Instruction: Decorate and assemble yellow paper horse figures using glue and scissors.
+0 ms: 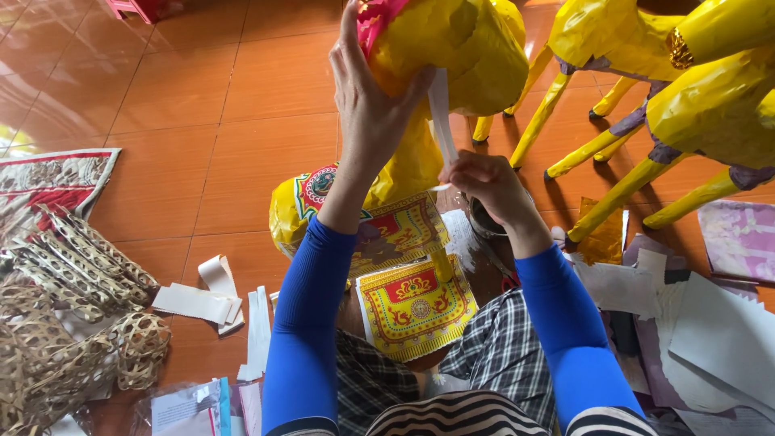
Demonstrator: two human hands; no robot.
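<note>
A yellow paper horse figure (452,48) stands in front of me, its head raised near the top of the view. My left hand (367,97) presses flat against the side of that yellow head. My right hand (484,182) pinches the lower end of a white paper strip (441,113) that runs up onto the head. The figure's body (323,202) below carries a red and green round patch and a patterned yellow and red sheet (412,303) on its back. Both my forearms wear blue sleeves.
More yellow paper horses (694,105) with thin yellow legs stand at the upper right on the orange tiled floor (161,105). Woven bamboo frames (73,323) lie at left. Cut white paper strips (202,300) and loose paper sheets (710,331) are scattered around my lap.
</note>
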